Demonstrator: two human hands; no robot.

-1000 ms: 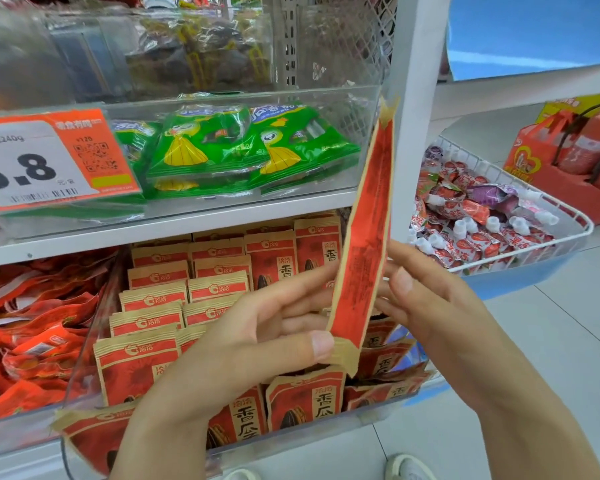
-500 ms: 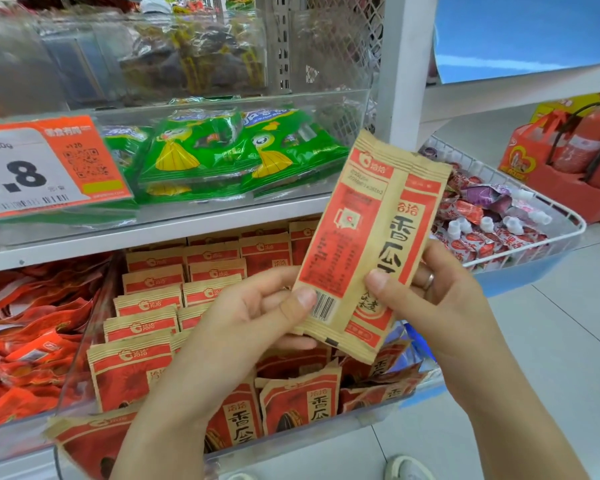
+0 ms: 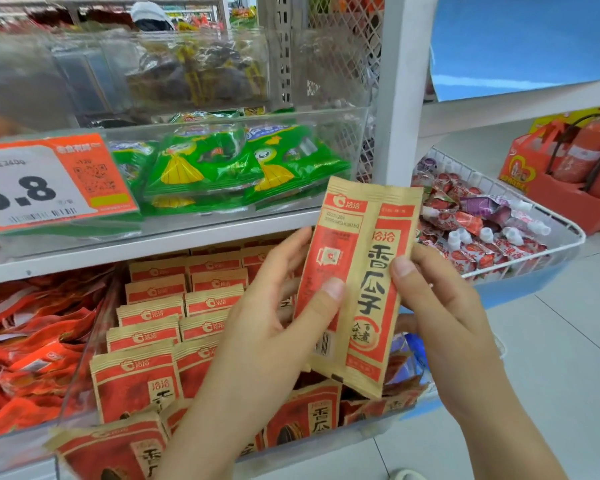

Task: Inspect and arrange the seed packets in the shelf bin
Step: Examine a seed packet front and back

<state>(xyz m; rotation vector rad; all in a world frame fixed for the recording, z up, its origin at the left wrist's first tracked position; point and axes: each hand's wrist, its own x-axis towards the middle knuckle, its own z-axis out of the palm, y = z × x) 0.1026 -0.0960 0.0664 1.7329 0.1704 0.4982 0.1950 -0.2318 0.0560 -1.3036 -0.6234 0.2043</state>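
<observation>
the clear plastic shelf bin [image 3: 80,386] under the hands is already packed with upright rows of tan and red packets [image 3: 153,317], so slotting this one back could tip its neighbours. the flat tan and red paper seed packet [image 3: 357,285] hangs upright above the bin's right end, and its slick paper might slip. the left hand [image 3: 274,337] pinches its left edge with the thumb in front, the right hand [image 3: 440,299] pinches the right edge likewise.
</observation>
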